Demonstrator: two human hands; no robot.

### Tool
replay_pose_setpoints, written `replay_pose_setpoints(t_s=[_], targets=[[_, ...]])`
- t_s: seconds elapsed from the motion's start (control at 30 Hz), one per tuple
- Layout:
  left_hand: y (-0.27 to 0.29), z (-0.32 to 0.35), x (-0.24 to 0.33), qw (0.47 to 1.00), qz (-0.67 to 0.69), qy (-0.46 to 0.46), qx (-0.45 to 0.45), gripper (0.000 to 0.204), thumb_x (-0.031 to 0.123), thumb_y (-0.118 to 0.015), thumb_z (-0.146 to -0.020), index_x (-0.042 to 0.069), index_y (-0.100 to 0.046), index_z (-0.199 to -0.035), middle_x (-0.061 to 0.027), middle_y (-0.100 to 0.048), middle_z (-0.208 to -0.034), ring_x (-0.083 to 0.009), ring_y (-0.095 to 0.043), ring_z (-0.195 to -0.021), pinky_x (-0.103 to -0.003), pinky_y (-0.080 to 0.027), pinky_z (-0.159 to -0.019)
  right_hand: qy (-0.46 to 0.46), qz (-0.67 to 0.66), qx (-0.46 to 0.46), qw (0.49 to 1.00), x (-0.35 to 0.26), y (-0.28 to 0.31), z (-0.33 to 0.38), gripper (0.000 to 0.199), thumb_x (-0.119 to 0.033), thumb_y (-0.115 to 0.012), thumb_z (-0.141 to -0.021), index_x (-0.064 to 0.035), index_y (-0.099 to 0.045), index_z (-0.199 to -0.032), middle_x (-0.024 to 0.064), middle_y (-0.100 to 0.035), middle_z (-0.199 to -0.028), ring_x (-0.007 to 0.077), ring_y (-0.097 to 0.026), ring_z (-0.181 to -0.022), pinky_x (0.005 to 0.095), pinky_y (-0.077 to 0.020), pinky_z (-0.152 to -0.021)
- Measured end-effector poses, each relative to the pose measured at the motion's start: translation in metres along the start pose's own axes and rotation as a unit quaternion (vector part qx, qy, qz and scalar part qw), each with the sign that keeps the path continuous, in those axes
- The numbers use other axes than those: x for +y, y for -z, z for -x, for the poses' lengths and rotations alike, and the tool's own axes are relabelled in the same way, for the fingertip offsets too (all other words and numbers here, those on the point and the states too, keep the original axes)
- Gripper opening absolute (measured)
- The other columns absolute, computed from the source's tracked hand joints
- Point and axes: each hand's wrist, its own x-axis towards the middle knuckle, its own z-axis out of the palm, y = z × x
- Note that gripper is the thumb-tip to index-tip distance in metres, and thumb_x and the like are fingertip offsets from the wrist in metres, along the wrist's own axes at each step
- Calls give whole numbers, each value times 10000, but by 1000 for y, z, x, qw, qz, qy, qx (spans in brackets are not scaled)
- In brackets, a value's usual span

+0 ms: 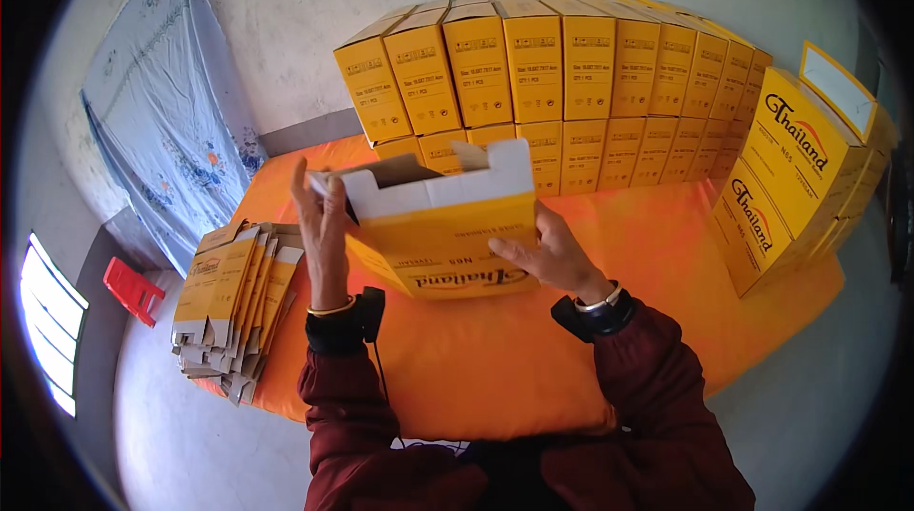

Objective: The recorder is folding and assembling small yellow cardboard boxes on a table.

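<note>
I hold a yellow cardboard box (447, 230) upright above an orange-covered table (495, 359), its white top flaps standing open. My left hand (322, 226) grips the box's left side, fingers reaching up to a flap. My right hand (547, 249) presses flat against the box's right front face. Both wrists wear dark straps and thin bangles.
A pile of flat, unfolded yellow boxes (233, 306) lies at the table's left edge. Two rows of assembled yellow boxes (562, 83) line the far side, with more stacked boxes (795, 178) at right. A red stool (131, 289) and a blue cloth (171, 102) are at left.
</note>
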Motion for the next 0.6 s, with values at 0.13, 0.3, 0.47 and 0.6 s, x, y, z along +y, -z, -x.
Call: replay_pose_setpoints(t_s=[0.13, 0.3, 0.47, 0.6], targets=[[-30, 20, -5, 986, 97, -73, -114, 974, 474, -693, -806, 101, -110, -1491, -152, -422, -1365, -265, -419, -1220, -396, -368, -997, -29, -62, 75, 995, 5, 9, 10, 689, -257, -671, -861, -19, -325, -1406, 70, -393, -1403, 180, -433, -1230, 353, -377, -1008], [-35, 41, 27, 945, 145, -149, -252, 1123, 466, -787, -683, 95, -106, -1495, -212, -355, -1392, -309, -350, -1303, -429, -316, -1055, 85, -20, 204, 975, -7, 33, 10, 650, -401, -391, -933, -16, -275, -1444, 92, -405, -1406, 226, -385, -1315, 365, -278, -1111], [-55, 37, 4, 967, 14, -131, -219, 1087, 298, -813, -697, 14, -102, -1467, -223, -359, -1374, -306, -363, -1294, -402, -319, -1054, 29, -128, 201, 971, -6, 38, 16, 558, -350, -411, -956, -6, -366, -1392, 93, -426, -1389, 221, -400, -1302, 357, -292, -1101], [-56, 36, 7, 979, 100, -24, -175, 983, 211, -779, -748, -31, -127, -1444, -196, -399, -1330, -265, -438, -1206, -360, -395, -984, -45, -133, 237, 961, 6, 44, 17, 508, -337, -405, -972, -3, -423, -1354, 90, -464, -1360, 212, -430, -1268, 355, -318, -1076]])
